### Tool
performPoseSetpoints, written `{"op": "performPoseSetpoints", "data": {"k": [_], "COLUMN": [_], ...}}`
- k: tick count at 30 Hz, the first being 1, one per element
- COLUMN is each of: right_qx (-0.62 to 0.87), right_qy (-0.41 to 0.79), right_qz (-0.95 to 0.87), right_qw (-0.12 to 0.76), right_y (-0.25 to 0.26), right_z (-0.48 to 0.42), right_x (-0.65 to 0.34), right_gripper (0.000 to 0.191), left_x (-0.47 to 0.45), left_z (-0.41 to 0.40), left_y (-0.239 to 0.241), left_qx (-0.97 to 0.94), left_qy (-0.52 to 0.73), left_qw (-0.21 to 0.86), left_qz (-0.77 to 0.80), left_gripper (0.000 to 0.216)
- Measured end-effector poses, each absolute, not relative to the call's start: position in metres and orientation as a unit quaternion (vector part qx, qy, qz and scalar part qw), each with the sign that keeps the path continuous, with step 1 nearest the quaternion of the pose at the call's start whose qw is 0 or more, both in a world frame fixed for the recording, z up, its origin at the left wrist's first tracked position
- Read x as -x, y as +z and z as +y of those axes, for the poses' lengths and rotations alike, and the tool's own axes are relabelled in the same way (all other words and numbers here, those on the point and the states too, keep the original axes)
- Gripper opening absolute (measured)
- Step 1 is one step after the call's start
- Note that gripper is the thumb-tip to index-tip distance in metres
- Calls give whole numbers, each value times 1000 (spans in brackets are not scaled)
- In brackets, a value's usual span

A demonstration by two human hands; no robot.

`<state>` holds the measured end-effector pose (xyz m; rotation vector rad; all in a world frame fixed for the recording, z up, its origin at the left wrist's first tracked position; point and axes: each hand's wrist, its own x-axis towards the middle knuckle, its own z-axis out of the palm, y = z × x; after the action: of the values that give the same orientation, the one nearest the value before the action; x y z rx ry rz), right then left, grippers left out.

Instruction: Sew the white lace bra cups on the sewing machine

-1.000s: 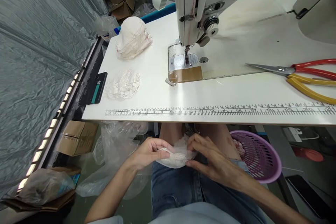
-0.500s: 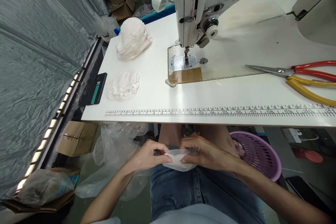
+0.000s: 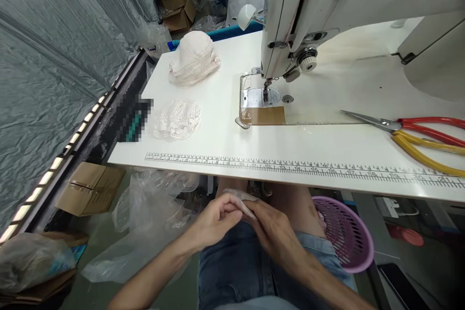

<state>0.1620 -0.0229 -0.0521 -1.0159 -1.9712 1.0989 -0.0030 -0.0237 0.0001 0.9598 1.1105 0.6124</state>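
Note:
Above my lap, just in front of the table edge, my left hand (image 3: 218, 220) has its fingers curled on a sheer white fabric piece (image 3: 238, 195). My right hand (image 3: 274, 227) closes on the same piece from the other side, back of the hand up. The fabric is folded between the hands, and much of it is hidden by the fingers. On the table, flat white lace pieces (image 3: 178, 118) lie left of the sewing machine (image 3: 290, 24). Behind them sits a stack of pale, cup-shaped fabric pieces (image 3: 194, 58).
Scissors (image 3: 390, 125) with red and yellow handles lie on the table at right, behind a printed ruler strip (image 3: 298, 167). Below are a purple basket (image 3: 348, 232), a phone (image 3: 405, 286), clear plastic sheeting (image 3: 138, 223) and a cardboard box (image 3: 90, 189).
The fabric was spread between my fingertips with its trimmed edge showing; now it is folded over. My right hand has turned back-up and moved closer to the left. The camera view has shifted.

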Motion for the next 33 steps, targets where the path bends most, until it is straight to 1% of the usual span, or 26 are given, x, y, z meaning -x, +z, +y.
{"op": "performPoseSetpoints", "data": {"k": [2,5,6,7,8,9,10,13,15,18,21,25,29,33], "right_qx": [375,379,369,355,340,328,319,316,317,321,339,329,339,352], "right_qy": [489,583,611,638,662,684,704,749,765,766,765,781,769,745], "right_qz": [-723,-664,-648,-633,-618,-605,-590,-544,-527,-527,-514,-499,-511,-537], "right_qw": [314,275,266,258,251,243,234,206,190,181,191,179,183,182], "right_y": [-51,-51,-52,-53,-53,-54,-55,-56,-56,-56,-58,-59,-59,-54], "right_z": [-16,-11,-10,-10,-10,-10,-10,-9,-8,-7,-7,-6,-5,-4], "right_x": [-169,-177,-178,-179,-181,-183,-185,-194,-199,-199,-194,-193,-202,-210], "right_gripper": [21,29,31,33,35,36,36,36,34,31,32,31,29,28], "left_x": [13,22,23,23,23,23,23,21,19,15,14,20,25,27], "left_z": [-28,-31,-30,-29,-26,-24,-21,-14,-13,-15,-16,-16,-14,-14], "left_y": [4,5,4,3,2,1,-1,-4,-6,-6,-6,-6,-6,-6], "left_qx": [-502,-565,-583,-602,-618,-626,-627,-595,-573,-551,-534,-538,-597,-690], "left_qy": [230,228,230,223,206,180,150,96,104,130,125,110,58,28], "left_qw": [660,539,499,473,469,487,519,599,618,628,644,660,652,558], "left_qz": [510,582,599,603,597,581,562,527,529,535,533,512,465,461], "left_gripper": [25,25,28,35,43,47,45,26,22,23,24,26,28,17]}}
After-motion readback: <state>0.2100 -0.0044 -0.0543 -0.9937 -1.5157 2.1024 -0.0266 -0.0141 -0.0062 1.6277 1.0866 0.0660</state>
